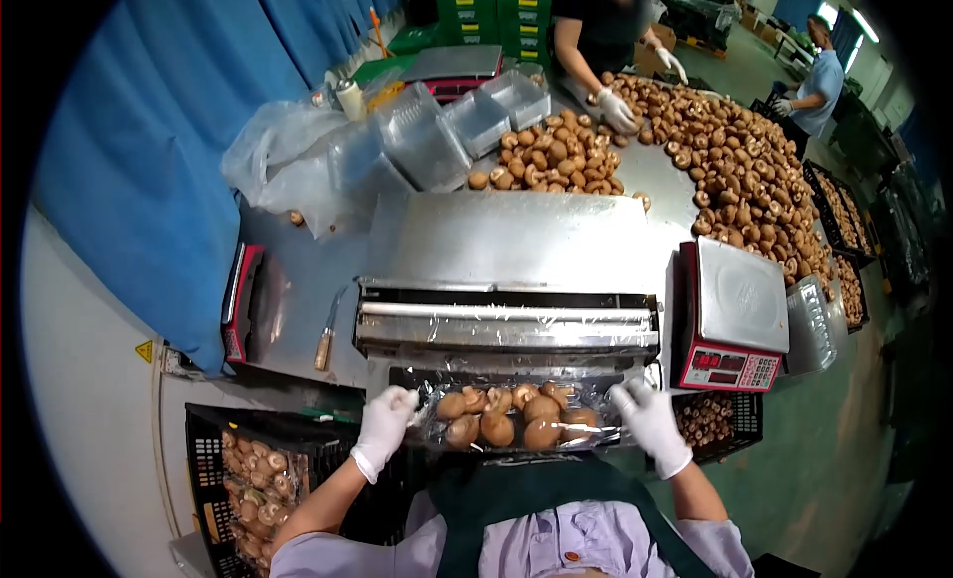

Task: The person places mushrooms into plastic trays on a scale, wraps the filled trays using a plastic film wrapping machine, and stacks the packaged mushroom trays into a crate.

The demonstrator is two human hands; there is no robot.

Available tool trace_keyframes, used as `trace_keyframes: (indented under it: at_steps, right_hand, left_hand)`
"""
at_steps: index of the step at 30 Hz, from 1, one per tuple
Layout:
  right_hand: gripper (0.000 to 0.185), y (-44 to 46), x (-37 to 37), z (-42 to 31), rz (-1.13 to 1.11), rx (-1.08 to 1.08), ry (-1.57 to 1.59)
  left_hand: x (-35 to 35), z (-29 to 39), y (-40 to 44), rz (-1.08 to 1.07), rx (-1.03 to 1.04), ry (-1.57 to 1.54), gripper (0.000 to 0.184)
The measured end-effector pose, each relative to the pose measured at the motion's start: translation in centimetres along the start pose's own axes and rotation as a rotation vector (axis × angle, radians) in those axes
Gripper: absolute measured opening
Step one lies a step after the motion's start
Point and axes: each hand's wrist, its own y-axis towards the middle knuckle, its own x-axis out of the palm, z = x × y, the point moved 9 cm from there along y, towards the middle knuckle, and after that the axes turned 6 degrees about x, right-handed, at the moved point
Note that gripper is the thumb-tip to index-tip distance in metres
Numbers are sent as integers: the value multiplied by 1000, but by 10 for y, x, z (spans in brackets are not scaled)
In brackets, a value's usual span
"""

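A clear tray of brown mushrooms (498, 429) lies in front of me at the wrapping machine, with shiny plastic film (429, 425) over it. At its left end my left hand (385, 427), in a white glove, is closed on the film. My right hand (653, 427), also gloved in white, has its fingers closed on the film at the right end. Just beyond the tray is the metal wrapping machine (506, 328), with a roll of film (496, 311) across it.
A red scale (740, 300) stands right; a knife (326, 345) lies left. Mushroom heaps (745, 161) and empty clear trays (422, 131) lie beyond. Mushroom crates (204, 469) stand below left. Opposite, a co-worker's gloved hand (617, 111) touches mushrooms; another person (819, 81) stands far right.
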Motion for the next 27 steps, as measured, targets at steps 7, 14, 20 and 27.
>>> trace_keyframes:
  at_steps: [7,14,20,27]
  right_hand:
    - [36,-33,89,116,-387,-54,-24]
    - [32,-6,116,57,-506,-305,283]
    - [27,-49,75,-54,-602,-484,379]
    - [52,-1,-3,-85,-1002,-769,1496]
  left_hand:
    - [74,-80,-81,-466,-153,-49,24]
    - [136,-11,-78,-1001,-203,-891,30]
    - [134,47,-105,-1204,-20,-846,38]
    - [141,59,-116,-1201,-8,-723,31]
